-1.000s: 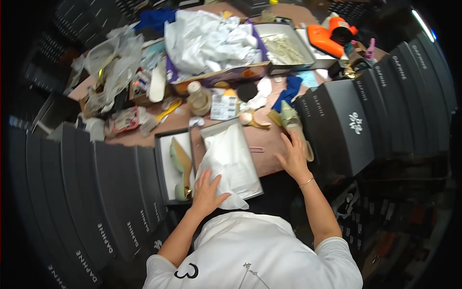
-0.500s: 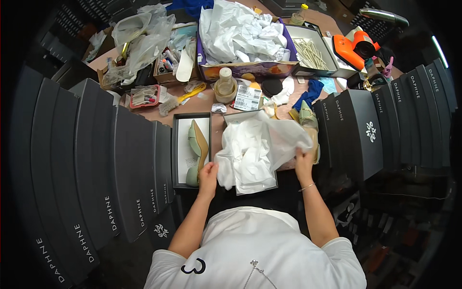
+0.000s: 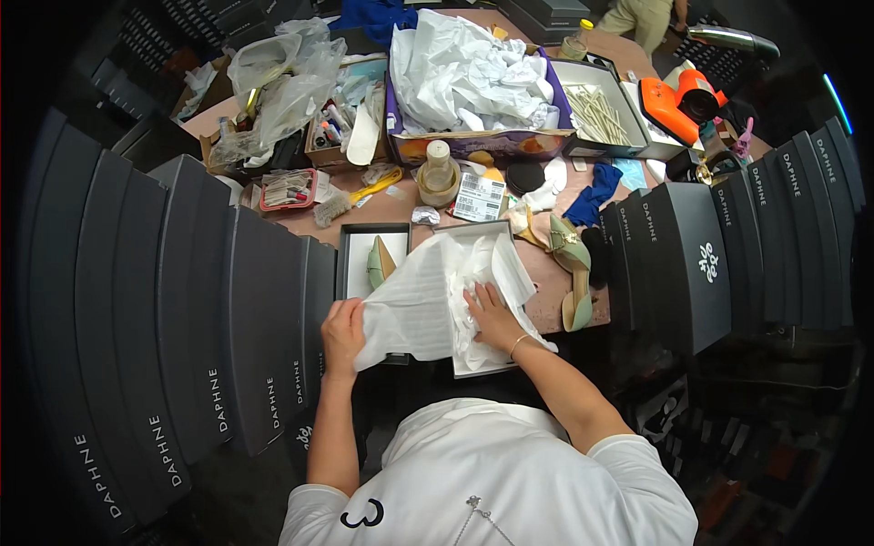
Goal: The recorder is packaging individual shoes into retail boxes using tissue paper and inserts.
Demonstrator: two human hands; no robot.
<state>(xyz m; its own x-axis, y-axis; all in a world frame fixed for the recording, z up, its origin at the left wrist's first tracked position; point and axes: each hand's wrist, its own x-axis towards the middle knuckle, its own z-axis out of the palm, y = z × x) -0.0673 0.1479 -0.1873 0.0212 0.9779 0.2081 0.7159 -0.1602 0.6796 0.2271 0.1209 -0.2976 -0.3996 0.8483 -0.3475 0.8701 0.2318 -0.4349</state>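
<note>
While the left hand (image 3: 342,329) pinches the near-left edge of the white tissue paper (image 3: 421,305), the right hand (image 3: 492,316) lies on it with fingers spread flat, pressing it down into the open shoe box (image 3: 473,364).

Position: the sheet drapes across 2 open black trays side by side at the table's near edge. The left tray (image 3: 350,264) holds a pale green heeled shoe (image 3: 379,262), partly covered by the sheet. A 2nd green shoe (image 3: 572,264) lies on the table (image 3: 401,207) just right of the box, uncovered.

Handling, judged from the look:
- Very light, thin, limp. No stiffness; folds and creases wherever pushed.
- Tears easily if pulled against a pinned spot, so the 2 hands shouldn't pull apart hard.
- Not slippery against skin, but slides freely over cardboard.
- Best hold: pinch at an edge or corner, flat palm to pin the middle, as now.

Around: stacks of black shoe boxes (image 3: 182,309) to the left and more to the right (image 3: 701,264), a bin of crumpled white paper (image 3: 473,68) farther back, an orange tool (image 3: 678,100) at far right.
</note>
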